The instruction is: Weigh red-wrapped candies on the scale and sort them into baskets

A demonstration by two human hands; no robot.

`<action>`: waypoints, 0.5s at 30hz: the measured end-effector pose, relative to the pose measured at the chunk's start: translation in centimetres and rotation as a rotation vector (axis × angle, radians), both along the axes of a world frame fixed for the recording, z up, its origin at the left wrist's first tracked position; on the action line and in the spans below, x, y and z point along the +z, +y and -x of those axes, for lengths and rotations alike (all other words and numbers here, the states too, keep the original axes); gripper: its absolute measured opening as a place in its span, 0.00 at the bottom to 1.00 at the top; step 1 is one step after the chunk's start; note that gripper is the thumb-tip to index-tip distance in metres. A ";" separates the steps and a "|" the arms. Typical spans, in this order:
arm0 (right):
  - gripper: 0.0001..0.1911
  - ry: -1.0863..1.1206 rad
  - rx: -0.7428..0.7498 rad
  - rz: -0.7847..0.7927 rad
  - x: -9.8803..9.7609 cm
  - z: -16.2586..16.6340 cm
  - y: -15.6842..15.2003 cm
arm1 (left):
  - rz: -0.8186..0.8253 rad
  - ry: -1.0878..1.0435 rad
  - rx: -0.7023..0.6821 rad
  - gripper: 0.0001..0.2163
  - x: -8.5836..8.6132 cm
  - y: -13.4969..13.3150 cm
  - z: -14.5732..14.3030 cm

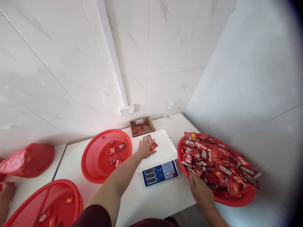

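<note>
Left hand (144,147) on packets (152,144); right hand (201,190) at basket (227,201) rim.

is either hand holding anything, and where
Left hand holds nothing, flat on a red packet on the tray; right hand at the basket rim, grip unclear.

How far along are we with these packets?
Done: a few red wrapped packets lie in the round red mesh basket. In hand: left hand rests on loose packets on the white scale tray; right hand touches the heaped red basket. Left: that heap, nearly all.
</note>
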State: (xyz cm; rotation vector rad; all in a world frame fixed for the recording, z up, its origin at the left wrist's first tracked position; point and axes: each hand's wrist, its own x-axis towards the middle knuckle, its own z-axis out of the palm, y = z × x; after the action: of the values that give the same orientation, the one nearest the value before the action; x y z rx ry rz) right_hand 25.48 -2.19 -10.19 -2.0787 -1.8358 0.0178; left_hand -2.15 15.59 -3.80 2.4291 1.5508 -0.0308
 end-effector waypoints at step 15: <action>0.20 0.053 0.016 -0.027 0.2 0.2 0.3 | -0.088 -0.063 0.131 0.12 0.9 0.9 1.0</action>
State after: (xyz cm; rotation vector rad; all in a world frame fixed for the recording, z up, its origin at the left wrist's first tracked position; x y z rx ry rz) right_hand 25.31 -1.94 -10.02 -2.0258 -1.8112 0.0511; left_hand -3.17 16.48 -2.93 2.3628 1.7129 0.1397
